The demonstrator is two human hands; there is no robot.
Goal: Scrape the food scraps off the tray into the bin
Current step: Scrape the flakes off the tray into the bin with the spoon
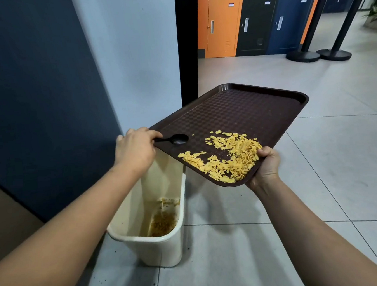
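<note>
A dark brown tray [244, 110] is held in the air, its left corner over a cream plastic bin [162, 245] on the floor. Yellow food scraps [230, 157] lie piled on the tray's near corner. My right hand [267, 165] grips that near edge, thumb on top beside the scraps. My left hand [135, 148] holds the handle of a black spoon [176, 139] whose bowl rests on the tray near its left edge, apart from the scraps. Brownish scraps lie at the bottom of the bin.
The bin stands against a dark blue and white wall [64, 85] on grey floor tiles. Crumbs dot the floor around it. Two black stanchion bases [319, 55] and orange, black and blue doors [252, 18] stand farther back on the right.
</note>
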